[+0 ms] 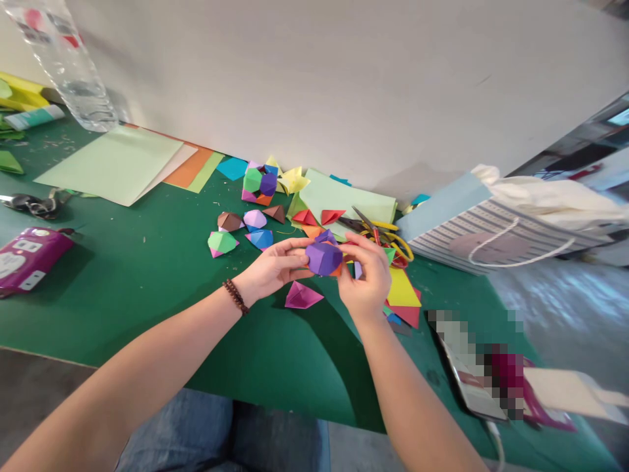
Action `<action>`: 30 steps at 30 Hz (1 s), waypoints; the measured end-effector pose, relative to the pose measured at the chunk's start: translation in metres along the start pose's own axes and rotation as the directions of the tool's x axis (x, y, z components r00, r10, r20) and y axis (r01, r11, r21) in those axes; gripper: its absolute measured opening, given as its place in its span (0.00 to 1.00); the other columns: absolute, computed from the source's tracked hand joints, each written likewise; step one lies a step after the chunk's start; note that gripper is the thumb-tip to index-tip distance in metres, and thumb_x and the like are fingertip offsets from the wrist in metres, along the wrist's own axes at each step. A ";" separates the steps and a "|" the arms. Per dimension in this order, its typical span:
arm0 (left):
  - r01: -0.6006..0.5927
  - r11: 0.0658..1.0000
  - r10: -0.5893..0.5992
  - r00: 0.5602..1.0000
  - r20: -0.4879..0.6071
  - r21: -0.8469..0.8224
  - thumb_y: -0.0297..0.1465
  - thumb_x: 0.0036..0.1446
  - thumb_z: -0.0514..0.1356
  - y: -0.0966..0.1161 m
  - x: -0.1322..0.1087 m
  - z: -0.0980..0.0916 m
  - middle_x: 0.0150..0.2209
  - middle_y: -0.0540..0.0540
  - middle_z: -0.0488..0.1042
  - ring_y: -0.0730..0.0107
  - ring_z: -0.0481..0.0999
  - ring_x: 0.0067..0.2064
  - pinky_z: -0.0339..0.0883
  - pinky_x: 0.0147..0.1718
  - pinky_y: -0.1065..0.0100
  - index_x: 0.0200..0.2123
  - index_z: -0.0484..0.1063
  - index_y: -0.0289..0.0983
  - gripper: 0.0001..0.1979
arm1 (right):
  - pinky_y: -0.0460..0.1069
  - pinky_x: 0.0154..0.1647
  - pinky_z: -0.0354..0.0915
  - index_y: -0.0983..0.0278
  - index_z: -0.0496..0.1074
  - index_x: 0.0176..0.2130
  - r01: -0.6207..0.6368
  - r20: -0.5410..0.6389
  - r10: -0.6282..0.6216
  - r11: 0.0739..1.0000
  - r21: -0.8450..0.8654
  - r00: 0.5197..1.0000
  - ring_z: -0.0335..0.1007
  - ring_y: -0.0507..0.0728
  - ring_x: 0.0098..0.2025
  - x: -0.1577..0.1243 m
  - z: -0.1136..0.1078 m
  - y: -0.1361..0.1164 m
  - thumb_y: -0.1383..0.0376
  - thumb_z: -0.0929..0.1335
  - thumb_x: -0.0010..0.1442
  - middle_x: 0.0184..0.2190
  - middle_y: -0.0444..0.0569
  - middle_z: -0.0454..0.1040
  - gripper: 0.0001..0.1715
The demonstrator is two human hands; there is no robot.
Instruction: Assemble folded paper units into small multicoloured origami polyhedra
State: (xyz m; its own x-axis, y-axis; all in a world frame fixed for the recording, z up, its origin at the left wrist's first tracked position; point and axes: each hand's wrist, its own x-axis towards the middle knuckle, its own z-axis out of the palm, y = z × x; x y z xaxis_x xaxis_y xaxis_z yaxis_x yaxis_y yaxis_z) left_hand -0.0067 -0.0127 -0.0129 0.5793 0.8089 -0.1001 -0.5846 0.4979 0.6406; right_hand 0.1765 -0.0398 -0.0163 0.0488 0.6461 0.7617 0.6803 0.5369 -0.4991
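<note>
Both my hands hold one folded paper piece, purple with an orange underside (pixel 323 257), just above the green table (pixel 147 288). My left hand (pixel 273 269), with a bead bracelet on the wrist, pinches its left side. My right hand (pixel 366 278) grips its right side with curled fingers. A pink folded unit (pixel 302 296) lies on the table right below the hands. Several more folded units (pixel 243 229) in brown, pink, blue and green lie just beyond my left hand. A multicoloured assembled paper ball (pixel 259 183) sits farther back.
Yellow-handled scissors (pixel 381 233) and loose coloured paper squares (pixel 400 288) lie by my right hand. Paper sheets (pixel 115 164), a plastic bottle (pixel 69 65) and a purple power strip (pixel 29 257) are at the left. A striped paper bag (pixel 491 229) lies at the right, a phone (pixel 474 367) near the front edge.
</note>
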 end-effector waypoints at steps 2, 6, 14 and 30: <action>-0.038 0.999 0.038 0.999 -0.011 0.009 0.23 0.43 0.69 -0.001 0.001 -0.003 0.34 0.51 0.77 0.75 0.78 0.34 0.74 0.41 0.68 0.41 0.75 0.37 0.19 | 0.57 0.44 0.72 0.60 0.70 0.46 -0.176 0.025 0.175 0.974 0.144 0.984 0.75 0.60 0.46 0.004 0.002 0.000 0.61 0.65 0.60 0.47 0.56 0.75 0.13; -0.077 0.995 0.077 0.997 0.003 0.063 0.25 0.42 0.70 -0.002 0.003 -0.007 0.30 0.51 0.77 0.73 0.78 0.34 0.72 0.42 0.66 0.43 0.75 0.37 0.21 | 0.56 0.40 0.72 0.59 0.67 0.48 -0.467 0.190 0.427 0.802 0.371 0.884 0.76 0.60 0.41 0.008 0.003 0.000 0.57 0.62 0.62 0.37 0.51 0.78 0.17; -0.087 0.987 0.076 0.993 0.086 0.135 0.26 0.43 0.71 0.001 0.000 -0.004 0.29 0.51 0.78 0.73 0.78 0.31 0.70 0.38 0.68 0.46 0.74 0.39 0.24 | 0.53 0.35 0.70 0.57 0.69 0.37 -0.563 0.296 0.482 0.658 0.500 0.825 0.73 0.56 0.32 0.006 0.005 -0.005 0.54 0.72 0.49 0.30 0.45 0.75 0.17; -0.167 0.327 0.335 0.941 0.051 0.930 0.34 0.46 0.69 0.033 -0.018 0.018 0.50 0.40 0.73 0.61 0.75 0.46 0.72 0.42 0.64 0.51 0.69 0.36 0.28 | 0.54 0.41 0.72 0.58 0.74 0.43 -0.636 0.474 0.426 0.560 0.531 0.771 0.76 0.57 0.38 0.004 0.022 -0.015 0.55 0.71 0.53 0.34 0.46 0.79 0.18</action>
State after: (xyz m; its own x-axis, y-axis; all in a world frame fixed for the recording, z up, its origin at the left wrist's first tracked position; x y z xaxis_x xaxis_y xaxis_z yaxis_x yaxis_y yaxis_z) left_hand -0.0259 -0.0165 0.0234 0.3785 0.9118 0.1590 0.2405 -0.2628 0.9344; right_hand 0.1505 -0.0335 -0.0150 -0.0194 0.9837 0.1786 -0.0382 0.1778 -0.9833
